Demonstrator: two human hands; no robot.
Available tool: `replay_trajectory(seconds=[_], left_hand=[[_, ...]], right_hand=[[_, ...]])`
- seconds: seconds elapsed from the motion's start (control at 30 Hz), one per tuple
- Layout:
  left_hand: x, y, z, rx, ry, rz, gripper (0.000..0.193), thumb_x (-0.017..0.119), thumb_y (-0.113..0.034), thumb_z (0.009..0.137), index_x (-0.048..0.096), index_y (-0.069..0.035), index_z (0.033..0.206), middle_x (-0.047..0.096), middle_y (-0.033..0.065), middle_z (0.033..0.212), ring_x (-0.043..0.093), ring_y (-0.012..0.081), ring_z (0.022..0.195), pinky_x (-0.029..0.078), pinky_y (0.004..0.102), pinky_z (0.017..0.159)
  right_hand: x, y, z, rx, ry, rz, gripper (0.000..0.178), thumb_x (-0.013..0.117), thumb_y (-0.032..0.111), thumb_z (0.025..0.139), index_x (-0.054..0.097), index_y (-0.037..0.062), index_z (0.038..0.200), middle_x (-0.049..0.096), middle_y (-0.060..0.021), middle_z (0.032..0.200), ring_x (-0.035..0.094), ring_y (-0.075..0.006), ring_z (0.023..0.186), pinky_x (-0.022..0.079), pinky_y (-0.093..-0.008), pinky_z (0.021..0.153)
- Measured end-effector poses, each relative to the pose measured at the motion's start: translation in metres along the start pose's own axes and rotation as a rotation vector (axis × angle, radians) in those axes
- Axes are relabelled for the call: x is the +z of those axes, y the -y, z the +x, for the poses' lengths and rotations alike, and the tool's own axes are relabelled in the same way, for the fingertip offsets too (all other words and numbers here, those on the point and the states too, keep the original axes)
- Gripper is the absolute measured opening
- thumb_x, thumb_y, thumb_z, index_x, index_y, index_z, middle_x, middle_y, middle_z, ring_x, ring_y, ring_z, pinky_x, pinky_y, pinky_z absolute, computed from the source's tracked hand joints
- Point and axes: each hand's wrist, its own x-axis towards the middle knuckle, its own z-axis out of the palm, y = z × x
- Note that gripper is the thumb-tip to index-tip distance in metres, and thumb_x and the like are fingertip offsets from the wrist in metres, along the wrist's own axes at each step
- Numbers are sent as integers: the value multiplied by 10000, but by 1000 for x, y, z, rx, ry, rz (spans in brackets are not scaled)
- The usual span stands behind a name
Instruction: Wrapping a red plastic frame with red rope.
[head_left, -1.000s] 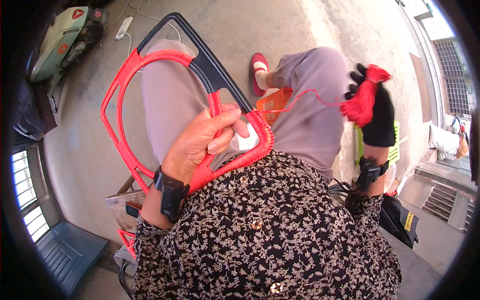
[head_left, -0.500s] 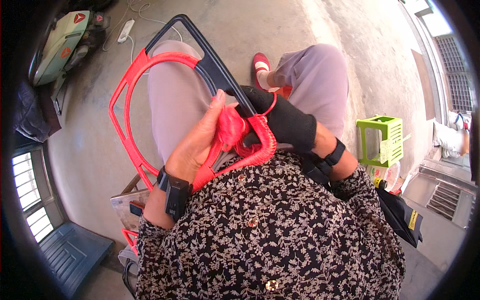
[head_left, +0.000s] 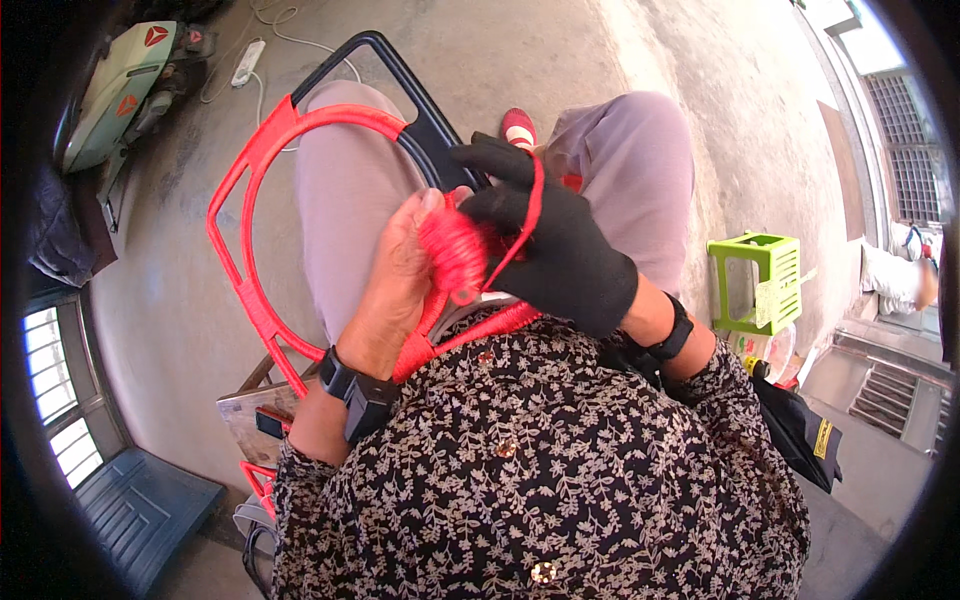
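My bare left hand point(head_left: 398, 255) is closed around a bundle of bright red cord point(head_left: 453, 248) in front of my belly. My right hand point(head_left: 555, 235), in a black glove, is just beside the bundle with fingers bent. A strand of the same cord runs over its fingers and back down to the bundle. Across my thighs lies a rounded frame point(head_left: 262, 150), tightly wrapped in red cord along most of its length, with an inner ring. Its black part point(head_left: 385, 65) is bare and angular at the far end. The right fingertips are partly hidden behind the bundle.
A green plastic stool point(head_left: 765, 285) stands to my right, near a black bag point(head_left: 800, 430). A small wooden surface point(head_left: 240, 415) with a red-edged device is by my left elbow. A white power strip point(head_left: 249, 62) and cable lie far left, near a pale green machine point(head_left: 115, 95).
The cord bundle has come up off the frame and turned, now showing its wound strands. My right hand has lifted its fingers, drawing out a longer strand. The frame has shifted slightly left.
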Motion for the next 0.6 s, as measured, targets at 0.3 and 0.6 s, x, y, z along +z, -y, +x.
replay_trajectory(seconds=[0.3, 0.6], left_hand=[[-2, 0, -1, -76, 45, 148, 302, 614, -116, 901, 510, -5, 1161, 637, 95, 953, 563, 85, 547, 440, 191, 443], [3, -2, 1, -116, 43, 128, 216, 584, -115, 918, 522, -31, 1107, 616, 77, 861, 507, 71, 480, 365, 178, 385]], right_hand=[[-55, -11, -9, 150, 59, -274, 446, 734, 106, 678, 578, 81, 1095, 655, -129, 989, 652, -291, 897, 520, -360, 786], [-162, -109, -115, 484, -618, 884, 405, 569, 236, 867, 524, -15, 1182, 619, -174, 1087, 596, -326, 1041, 444, -448, 950]])
